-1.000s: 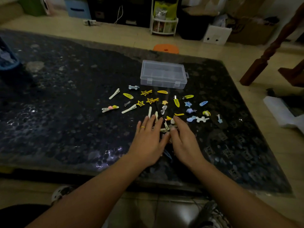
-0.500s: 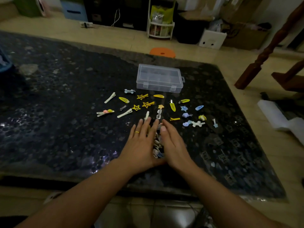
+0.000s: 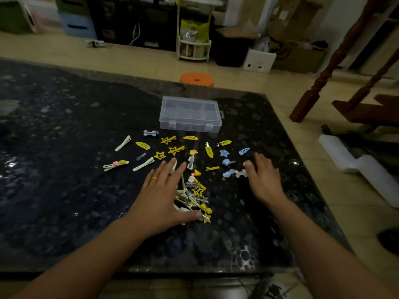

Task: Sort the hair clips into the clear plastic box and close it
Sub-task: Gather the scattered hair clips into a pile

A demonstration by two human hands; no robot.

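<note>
A clear plastic box (image 3: pixel 190 114) stands shut on the dark table, beyond the clips. Several yellow, blue and white hair clips (image 3: pixel 172 149) lie scattered in front of it. A heap of clips (image 3: pixel 194 197) sits nearer to me. My left hand (image 3: pixel 160 195) lies flat with straight fingers against the heap's left side, thumb under its near edge. My right hand (image 3: pixel 263 180) rests flat to the right, its fingertips at the blue and white clips (image 3: pixel 234 172). Neither hand holds a clip.
The dark speckled table (image 3: pixel 64 169) ends near my arms and at the right. An orange stool (image 3: pixel 197 79) stands behind the table. A wooden stair post (image 3: pixel 319 83) and a white foam piece (image 3: pixel 362 167) are on the floor to the right.
My hands were together over the clips and have parted. My right hand slid out to the right; the heap they gathered now shows between them.
</note>
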